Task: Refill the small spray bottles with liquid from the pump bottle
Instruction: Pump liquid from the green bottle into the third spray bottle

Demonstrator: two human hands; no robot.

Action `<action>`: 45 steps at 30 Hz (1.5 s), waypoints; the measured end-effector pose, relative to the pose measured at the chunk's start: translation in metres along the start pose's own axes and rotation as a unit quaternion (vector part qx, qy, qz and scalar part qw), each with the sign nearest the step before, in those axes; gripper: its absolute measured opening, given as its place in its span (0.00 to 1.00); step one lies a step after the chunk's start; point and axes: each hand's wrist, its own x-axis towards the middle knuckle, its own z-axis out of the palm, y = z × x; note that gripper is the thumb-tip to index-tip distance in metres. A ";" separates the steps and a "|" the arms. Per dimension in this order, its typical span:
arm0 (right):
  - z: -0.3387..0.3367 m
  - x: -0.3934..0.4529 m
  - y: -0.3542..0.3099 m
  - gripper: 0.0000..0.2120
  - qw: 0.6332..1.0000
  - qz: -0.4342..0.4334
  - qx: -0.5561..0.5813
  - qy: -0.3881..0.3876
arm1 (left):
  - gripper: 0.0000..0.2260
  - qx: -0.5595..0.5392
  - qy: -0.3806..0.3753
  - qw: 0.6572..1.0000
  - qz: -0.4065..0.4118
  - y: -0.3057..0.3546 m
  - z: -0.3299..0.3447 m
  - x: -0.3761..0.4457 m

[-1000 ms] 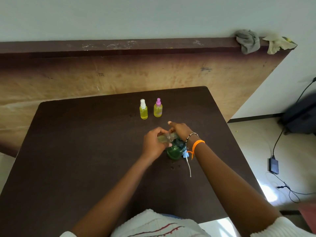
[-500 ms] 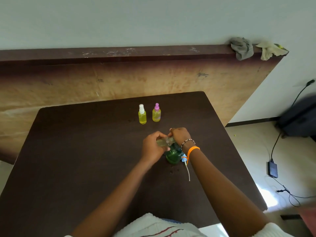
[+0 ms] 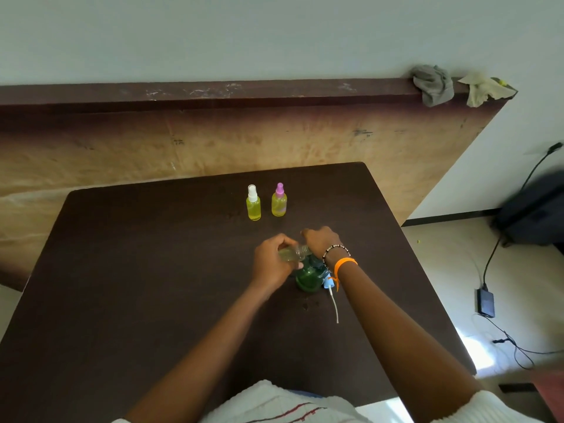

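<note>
Dark brown square worktop (image 3: 128,270) carries everything. Green translucent pump bottle (image 3: 308,279) stands near centre, right hand (image 3: 320,241) curled over its top, seemingly on the pump head, which is hidden. Left hand (image 3: 271,264) has its grip clamped on a small clear uncapped spray bottle (image 3: 293,254), tilted, neck towards the pump. Behind, white-capped (image 3: 253,204) and pink-capped (image 3: 279,201) small yellow-filled spray bottles stand closed, apparently done. Blue spray cap with dip tube (image 3: 331,290) lies beside the pump bottle. Third refill likely underway; recapping remains.
</note>
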 end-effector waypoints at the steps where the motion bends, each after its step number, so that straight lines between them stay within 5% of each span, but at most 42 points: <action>1: -0.001 -0.001 -0.001 0.26 1.000 0.003 -0.001 -0.013 | 0.15 -0.002 0.000 1.000 0.002 0.001 0.000 0.000; 6: -0.005 -0.002 -0.005 0.22 0.996 0.003 0.028 -0.088 | 0.15 -0.010 0.003 1.000 0.004 0.003 -0.002 -0.002; 16: 0.000 -0.002 -0.001 0.26 1.000 -0.010 -0.013 0.015 | 0.16 -0.009 -0.004 1.000 -0.007 0.000 0.001 0.001; 23: -0.007 -0.007 -0.004 0.36 0.992 -0.011 0.034 -0.122 | 0.15 -0.025 -0.008 1.000 0.005 0.001 -0.001 0.000; 31: -0.001 -0.007 0.001 0.33 0.999 -0.029 -0.014 0.011 | 0.16 -0.015 -0.003 1.000 0.010 -0.001 -0.002 0.001; 35: -0.003 -0.007 0.001 0.37 1.000 -0.016 -0.006 -0.010 | 0.16 -0.012 -0.004 1.000 0.009 -0.003 0.000 0.000; 40: -0.007 -0.009 -0.004 0.44 0.989 0.010 0.050 -0.138 | 0.16 -0.025 -0.002 1.000 0.009 -0.002 0.000 0.000; 45: -0.004 -0.006 0.001 0.38 0.998 0.006 0.015 -0.058 | 0.16 -0.016 -0.003 1.000 0.007 -0.002 0.000 0.001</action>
